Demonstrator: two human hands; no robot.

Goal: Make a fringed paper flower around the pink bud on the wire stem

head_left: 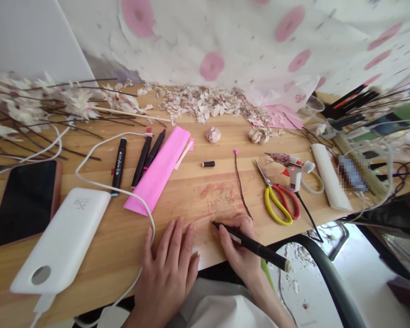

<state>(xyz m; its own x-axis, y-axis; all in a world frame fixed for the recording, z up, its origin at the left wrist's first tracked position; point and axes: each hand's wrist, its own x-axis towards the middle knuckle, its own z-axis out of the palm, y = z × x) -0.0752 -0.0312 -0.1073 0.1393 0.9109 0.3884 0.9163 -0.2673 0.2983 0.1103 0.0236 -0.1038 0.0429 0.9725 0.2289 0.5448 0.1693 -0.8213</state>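
Observation:
My right hand (241, 248) is closed around a black marker (259, 249), whose tip touches the wooden tabletop or something thin and pale on it that I cannot make out. My left hand (171, 259) lies flat on the table to the left of the tip, fingers stretched out. A white cable runs beneath or beside its outer finger. Ahead of my hands lies a small black marker cap (208, 164). A dark thin stem (239, 184) with a pink tip lies just beyond my right hand. Reddish ink marks stain the wood between them.
Scissors (276, 196) and a glue gun (290, 168) lie right. Folded pink paper (160, 173), several black markers (119, 166), a power bank (63, 239) and a phone (25, 200) are left. Garlic bulbs (213, 134) and papery skins (205, 102) lie behind; petalled stems fill the left back.

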